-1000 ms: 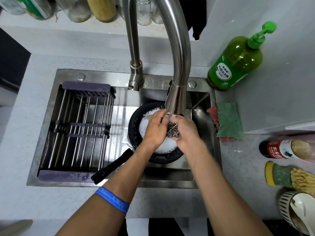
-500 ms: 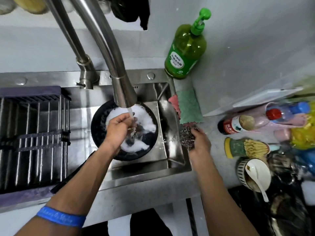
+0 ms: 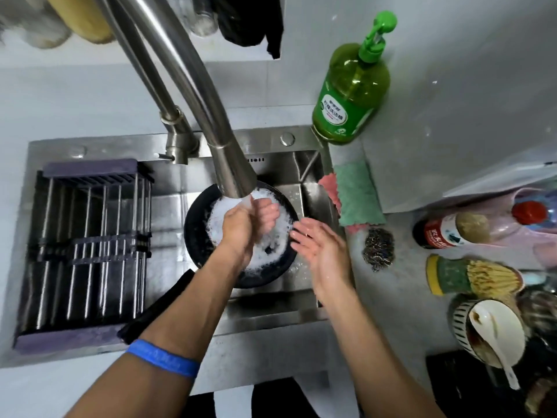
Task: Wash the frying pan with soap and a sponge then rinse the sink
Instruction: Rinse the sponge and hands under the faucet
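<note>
Frying pan point(image 3: 196, 236) sits foamy in the sink point(image 3: 313, 176); my left hand point(image 3: 241, 230) curls empty under the faucet point(image 3: 232, 173), my right hand point(image 3: 319, 248) spread open at three o'clock.

**Sink area: positions at this moment**

Sink point(image 3: 310, 164) sits at frame centre, set into the surface point(image 3: 391, 297). Drying rack point(image 3: 87, 251) fills the sink's left half. Frying pan point(image 3: 199, 236) lies in the right half, its handle point(image 3: 156, 306) pointing to lower left. Faucet point(image 3: 211, 125) reaches from upper left, spout end over the pan. Left hand point(image 3: 241, 233) is under the spout, above the pan; right hand point(image 3: 322, 248) just right of it, over the pan's right rim. Soap bottle point(image 3: 349, 95) stands behind the sink's right corner. Cloth point(image 3: 355, 197) lies at the sink's right edge, steel scourer point(image 3: 378, 248) in front of it. Bowl point(image 3: 461, 321) with spoon point(image 3: 494, 342): lower right.
</note>
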